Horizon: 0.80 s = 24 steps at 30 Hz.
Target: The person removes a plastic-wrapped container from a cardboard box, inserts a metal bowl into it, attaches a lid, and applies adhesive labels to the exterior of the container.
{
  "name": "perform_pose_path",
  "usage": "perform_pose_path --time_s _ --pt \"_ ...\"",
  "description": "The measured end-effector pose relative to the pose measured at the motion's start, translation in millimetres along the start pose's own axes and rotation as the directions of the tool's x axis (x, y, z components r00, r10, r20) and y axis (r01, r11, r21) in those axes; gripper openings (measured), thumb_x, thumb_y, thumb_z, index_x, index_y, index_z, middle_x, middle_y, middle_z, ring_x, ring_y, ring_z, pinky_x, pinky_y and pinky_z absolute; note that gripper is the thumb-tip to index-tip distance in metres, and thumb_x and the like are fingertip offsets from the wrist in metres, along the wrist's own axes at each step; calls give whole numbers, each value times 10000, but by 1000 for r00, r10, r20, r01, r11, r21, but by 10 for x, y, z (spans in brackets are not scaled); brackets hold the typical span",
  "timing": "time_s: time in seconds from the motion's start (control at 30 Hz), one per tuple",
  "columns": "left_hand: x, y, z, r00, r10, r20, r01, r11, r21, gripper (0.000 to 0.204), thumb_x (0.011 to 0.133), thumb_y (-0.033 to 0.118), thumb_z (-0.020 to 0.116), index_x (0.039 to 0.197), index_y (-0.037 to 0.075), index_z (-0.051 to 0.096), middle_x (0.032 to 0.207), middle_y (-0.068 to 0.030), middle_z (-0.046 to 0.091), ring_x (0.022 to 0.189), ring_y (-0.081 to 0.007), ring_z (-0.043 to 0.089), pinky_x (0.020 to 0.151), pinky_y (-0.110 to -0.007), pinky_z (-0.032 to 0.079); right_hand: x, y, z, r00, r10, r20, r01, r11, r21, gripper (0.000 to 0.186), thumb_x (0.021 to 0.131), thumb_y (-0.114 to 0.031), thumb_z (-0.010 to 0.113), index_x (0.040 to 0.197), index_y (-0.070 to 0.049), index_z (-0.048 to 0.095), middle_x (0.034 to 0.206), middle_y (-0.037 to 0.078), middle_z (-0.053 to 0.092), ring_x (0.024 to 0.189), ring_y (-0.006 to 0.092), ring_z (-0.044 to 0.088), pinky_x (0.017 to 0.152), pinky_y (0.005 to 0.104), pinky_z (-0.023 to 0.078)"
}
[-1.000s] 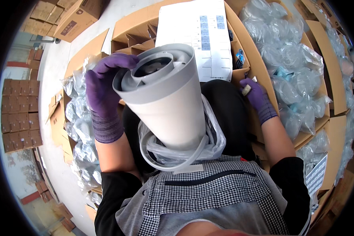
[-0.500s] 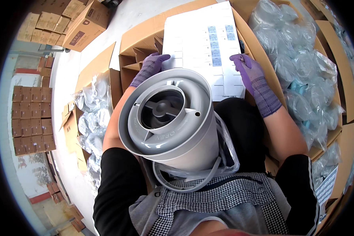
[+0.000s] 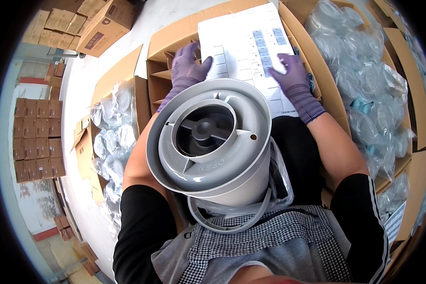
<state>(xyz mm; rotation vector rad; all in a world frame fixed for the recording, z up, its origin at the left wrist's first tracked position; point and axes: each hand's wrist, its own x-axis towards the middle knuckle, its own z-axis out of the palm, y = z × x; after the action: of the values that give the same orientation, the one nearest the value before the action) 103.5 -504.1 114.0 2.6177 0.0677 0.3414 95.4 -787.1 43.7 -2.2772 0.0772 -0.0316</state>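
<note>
Across my lap stands a grey plastic bucket [image 3: 265, 177] with a round lid [image 3: 173, 163], a dark knob in its middle and a curved handle [image 3: 225, 230] hanging toward me. Beyond it lies a white label sheet [image 3: 234, 42] with several blue-printed labels [image 3: 260, 47] still on it. My left hand [image 3: 187, 66], in a purple glove, is at the sheet's left edge, its thumb and fingers apart. Over the sheet's right side, my right hand [image 3: 290, 75], gloved alike, has thumb and forefinger spread. I see nothing held in either hand.
Under the sheet is an open carton [image 3: 175, 40] with cardboard dividers. To the right, another carton holds clear-bagged parts [image 3: 364, 85]; more bagged parts [image 3: 116, 142] sit in a carton at left. Stacked brown boxes [image 3: 38, 142] stand at far left.
My right hand has moved left over the sheet, and its fingers have opened. My left hand has shifted up and spread its fingers. The bucket sits slightly further right in view.
</note>
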Motion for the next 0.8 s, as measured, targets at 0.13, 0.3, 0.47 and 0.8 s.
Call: perform_pose_path --time_s 0.13,0.3,0.47,0.8 --pt "-219 448 375 780 482 399 -399 874 -276 489 864 242 775 1308 101 623 1276 -117 611 1091 -260 650 970 -382 546 40 238 -260 962 251 -103 -259 963 -70 794 780 -339 862 1407 6 518 1370 189 582 1235 285 608 1068 412 487" --pt "-325 537 811 773 293 562 -188 953 -239 388 873 279 748 1163 43 646 1188 -159 596 1082 -270 661 979 -374 541 -30 255 -388 801 289 525 -547 710 444 641 850 -227 806 1370 33 535 1225 169 679 1123 259 684 939 394 568" --pt "-349 557 837 809 344 477 -165 911 -378 317 831 271 797 1018 44 678 1017 -105 606 915 -227 643 874 -349 532 84 450 -360 629 129 766 -685 557 469 431 895 -137 735 1272 31 611 1136 153 706 995 208 715 866 330 588" --pt "-373 840 262 864 193 465 -118 975 -185 400 785 384 841 991 75 692 1011 -111 620 945 -267 647 892 -381 520 -1 562 11 672 -210 710 -731 -35 682 598 890 -87 537 1451 82 420 1347 260 581 1214 379 617 1068 487 507"
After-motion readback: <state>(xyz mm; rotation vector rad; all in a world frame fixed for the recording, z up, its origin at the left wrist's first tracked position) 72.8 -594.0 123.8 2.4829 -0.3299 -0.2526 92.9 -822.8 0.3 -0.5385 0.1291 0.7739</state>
